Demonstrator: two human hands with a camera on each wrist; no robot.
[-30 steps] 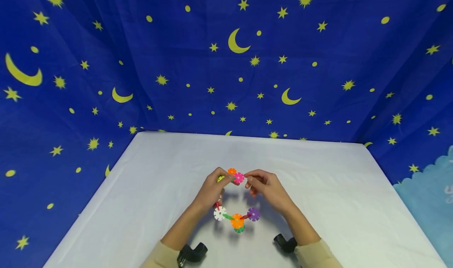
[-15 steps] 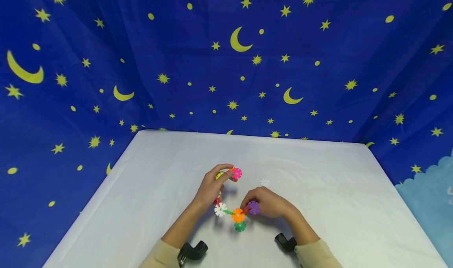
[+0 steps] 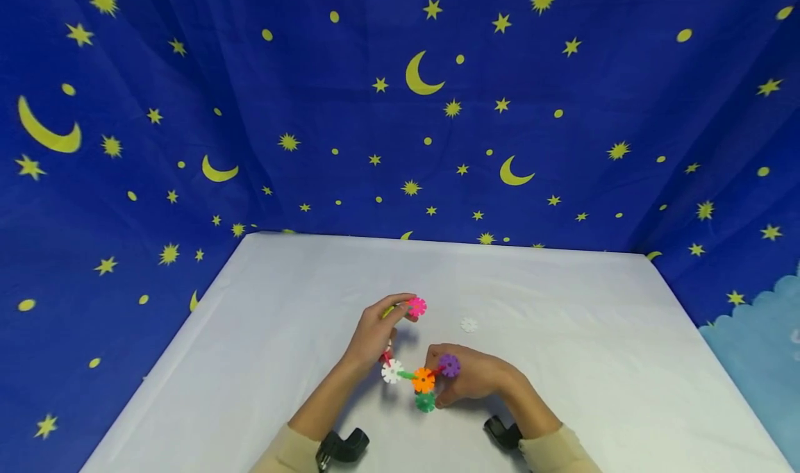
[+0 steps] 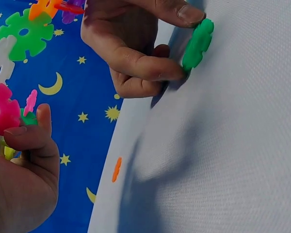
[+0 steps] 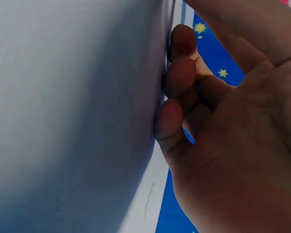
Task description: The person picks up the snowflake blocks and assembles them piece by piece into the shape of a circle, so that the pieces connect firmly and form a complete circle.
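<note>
A chain of joined plastic snowflake discs hangs from my left hand (image 3: 373,330), which pinches it at its pink disc (image 3: 417,307) end. Yellow shows beneath those fingers. The chain curves down through a white disc (image 3: 392,371), a light green one (image 4: 24,33) and an orange disc (image 3: 423,380) to a purple disc (image 3: 448,365). My right hand (image 3: 475,374) reaches beneath the purple end, close over the table. In the left wrist view its thumb and a finger pinch a loose dark green snowflake disc (image 4: 199,44) at the edges. The right wrist view shows curled fingers (image 5: 180,76) against the cloth.
On the white-covered table (image 3: 562,306) a loose white disc (image 3: 469,325) lies beyond my right hand. A loose orange disc (image 4: 116,170) lies on the cloth in the left wrist view. A blue star-and-moon curtain (image 3: 350,112) stands behind and at the sides.
My right hand has come down from beside the pink disc, under the purple end, to the dark green disc. The loose white disc now shows. My left hand has hardly moved.
</note>
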